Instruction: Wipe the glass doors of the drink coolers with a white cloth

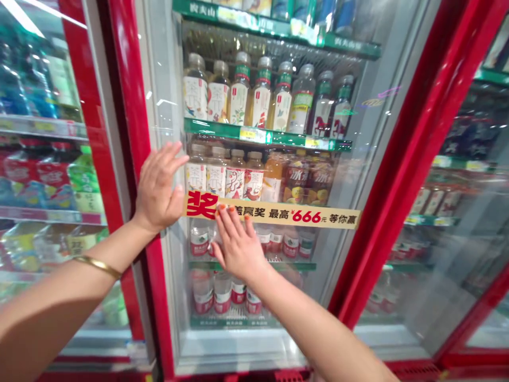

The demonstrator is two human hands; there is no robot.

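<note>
Reaching toward the red frame (pixel 128 87) at the door's left, the person's left hand (pixel 161 185) has its fingers slightly apart, gripping nothing visible; contact is hard to tell. The right hand (pixel 238 241) lies flat, fingers nearly together, over the left part of the beige strip (pixel 300 216) that crosses the glass door (pixel 342 254); a pale patch under it is too blurred to name. Uneven pressure could wrinkle the strip or lift its edge, and dragging fingertips might smear the glass. Hard pushing could jolt the bottles (pixel 260 98) shelved beyond.
</note>
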